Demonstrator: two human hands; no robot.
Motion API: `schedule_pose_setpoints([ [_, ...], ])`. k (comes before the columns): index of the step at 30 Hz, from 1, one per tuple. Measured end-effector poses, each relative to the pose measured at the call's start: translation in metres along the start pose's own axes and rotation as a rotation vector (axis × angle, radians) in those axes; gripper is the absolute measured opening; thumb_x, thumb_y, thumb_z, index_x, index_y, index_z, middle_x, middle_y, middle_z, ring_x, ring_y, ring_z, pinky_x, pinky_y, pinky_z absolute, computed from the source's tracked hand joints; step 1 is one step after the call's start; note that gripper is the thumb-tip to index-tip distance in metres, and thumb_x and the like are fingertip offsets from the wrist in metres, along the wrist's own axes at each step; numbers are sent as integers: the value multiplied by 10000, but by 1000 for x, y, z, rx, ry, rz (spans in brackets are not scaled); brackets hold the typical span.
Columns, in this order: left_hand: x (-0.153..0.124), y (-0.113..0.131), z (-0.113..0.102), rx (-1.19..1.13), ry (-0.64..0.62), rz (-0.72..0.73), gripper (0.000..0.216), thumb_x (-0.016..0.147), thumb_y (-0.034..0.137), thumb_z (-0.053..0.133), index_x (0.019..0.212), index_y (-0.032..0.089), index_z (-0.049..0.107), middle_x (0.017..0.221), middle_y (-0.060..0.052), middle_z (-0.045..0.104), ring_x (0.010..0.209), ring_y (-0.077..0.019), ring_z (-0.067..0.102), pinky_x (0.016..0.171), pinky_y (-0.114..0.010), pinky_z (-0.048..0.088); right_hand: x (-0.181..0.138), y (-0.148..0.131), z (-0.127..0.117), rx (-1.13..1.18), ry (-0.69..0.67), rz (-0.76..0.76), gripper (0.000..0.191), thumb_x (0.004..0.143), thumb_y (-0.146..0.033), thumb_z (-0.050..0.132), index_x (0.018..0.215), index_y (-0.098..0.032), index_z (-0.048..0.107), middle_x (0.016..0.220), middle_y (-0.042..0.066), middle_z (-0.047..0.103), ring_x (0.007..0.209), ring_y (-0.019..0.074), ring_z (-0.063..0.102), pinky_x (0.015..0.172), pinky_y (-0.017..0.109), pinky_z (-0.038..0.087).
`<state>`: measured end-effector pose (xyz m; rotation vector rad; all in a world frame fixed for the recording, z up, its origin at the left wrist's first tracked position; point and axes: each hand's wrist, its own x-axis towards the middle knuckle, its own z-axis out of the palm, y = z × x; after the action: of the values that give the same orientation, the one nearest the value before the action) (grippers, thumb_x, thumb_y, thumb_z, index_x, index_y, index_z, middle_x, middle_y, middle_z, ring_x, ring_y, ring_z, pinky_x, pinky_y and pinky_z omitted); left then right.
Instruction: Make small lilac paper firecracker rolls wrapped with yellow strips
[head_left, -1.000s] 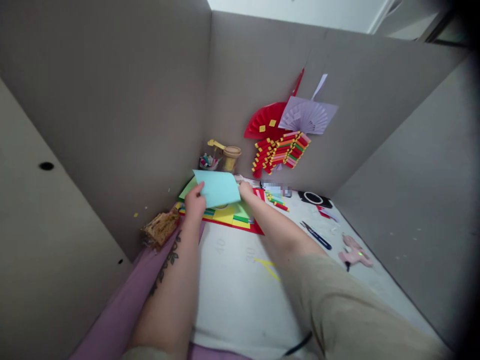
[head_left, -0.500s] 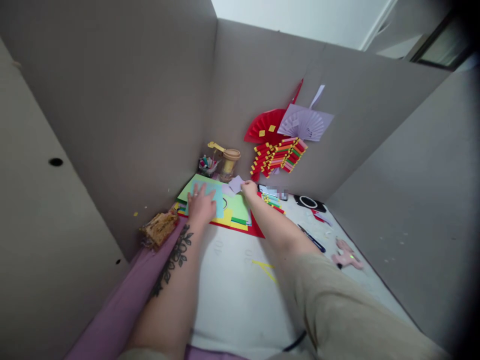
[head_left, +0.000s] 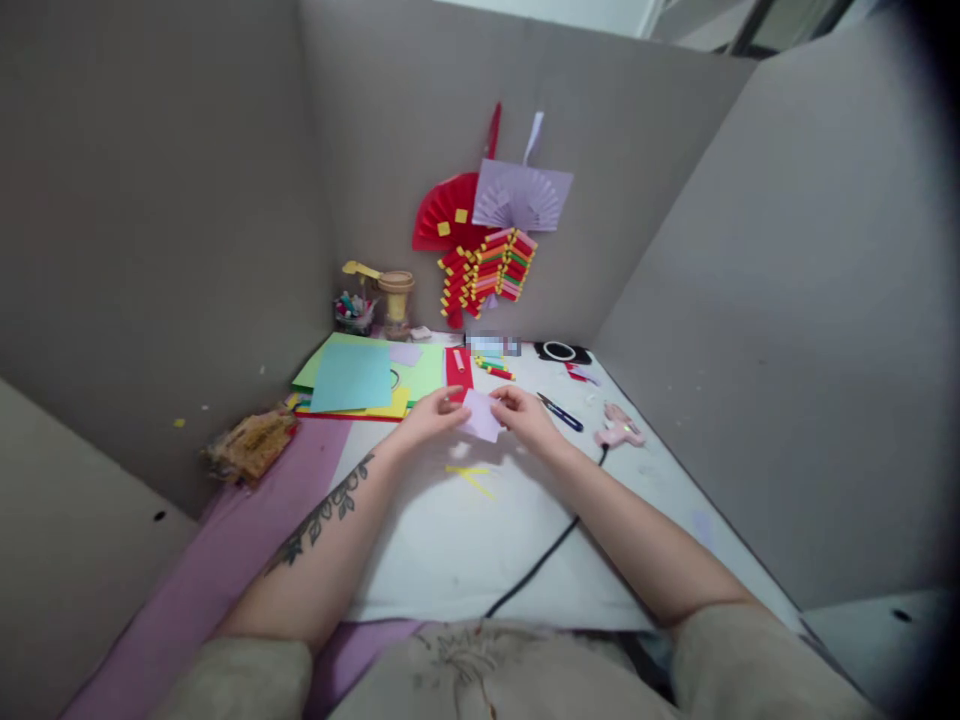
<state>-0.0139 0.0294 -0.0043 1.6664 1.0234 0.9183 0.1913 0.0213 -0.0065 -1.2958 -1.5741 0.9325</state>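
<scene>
A small lilac paper square (head_left: 482, 418) is held up over the white work surface (head_left: 420, 560). My left hand (head_left: 433, 414) pinches its left edge and my right hand (head_left: 523, 412) grips its right edge. Below it lie thin yellow paper strips (head_left: 469, 474). Left of my hands is a stack of coloured paper, with a light blue sheet (head_left: 351, 376) on top of a green sheet (head_left: 425, 372). A red paper piece (head_left: 457, 385) with a small pink roll on it lies just behind my left hand.
A dark craft knife (head_left: 561, 412) and a pink glue gun (head_left: 619, 427) with a black cable (head_left: 534, 567) lie to the right. Behind stand a pen holder (head_left: 354, 314) and a brown-lidded jar (head_left: 396, 305). Paper fans (head_left: 523, 195) hang on the grey wall.
My left hand has left the blue sheet. My right hand has brought the lilac square from the back toward me, and both hands now hold it. The view has shifted right.
</scene>
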Motion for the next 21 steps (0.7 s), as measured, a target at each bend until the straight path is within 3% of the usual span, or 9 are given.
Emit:
schedule_pose_setpoints([
  [2,-1,-5,21,-42,-43,-85,461,668,248,617,1105,107,582,810,-70,683,658,-161,616,554,-229,451,-20,6,-8,-109,-16,-18,256,755,-338,528,953,-179,555,662,-17,564,590,125,528,568,240,418],
  [4,-1,-14,27,-12,10,-121,259,623,211,608,860,110,636,705,-37,656,580,-131,578,497,-200,399,-28,11,-22,-325,27,-56,285,777,-319,528,1026,-183,551,782,21,614,714,153,564,662,268,430],
  [7,0,-23,16,-19,173,-183,157,608,223,585,739,137,591,583,12,591,497,-104,519,465,-190,365,-27,19,-46,-766,51,-40,288,755,-209,572,1041,-178,581,1007,97,618,940,216,543,793,311,394],
  [10,3,-22,4,-63,245,-241,130,598,217,568,708,153,540,530,36,545,459,-90,483,464,-187,372,-21,28,-61,-961,-70,56,232,776,-110,517,970,-184,620,1011,107,617,960,235,535,794,316,375],
  [15,3,-18,4,-41,278,-288,119,590,192,543,699,165,503,496,45,516,443,-97,481,464,-194,390,-21,23,-51,-968,14,4,248,800,-94,490,997,-155,627,1030,153,589,1013,262,490,839,348,349],
  [17,2,-18,6,18,279,-288,120,598,175,527,716,167,504,505,41,526,443,-103,488,451,-193,381,-29,14,-36,-832,-95,-102,208,791,-145,536,978,-154,629,1019,127,592,987,232,499,845,327,356],
  [19,0,-17,7,70,283,-274,125,610,156,509,735,169,507,508,41,525,447,-106,495,441,-189,368,-41,5,-17,-669,-295,-220,186,774,-232,588,941,-160,628,954,85,601,901,189,522,807,290,379],
  [21,-1,-15,7,96,274,-264,144,622,139,496,762,169,512,511,42,524,451,-108,500,441,-188,366,-53,-1,1,-630,-382,-271,195,739,-273,628,896,-158,623,888,68,594,838,178,520,763,279,387],
])
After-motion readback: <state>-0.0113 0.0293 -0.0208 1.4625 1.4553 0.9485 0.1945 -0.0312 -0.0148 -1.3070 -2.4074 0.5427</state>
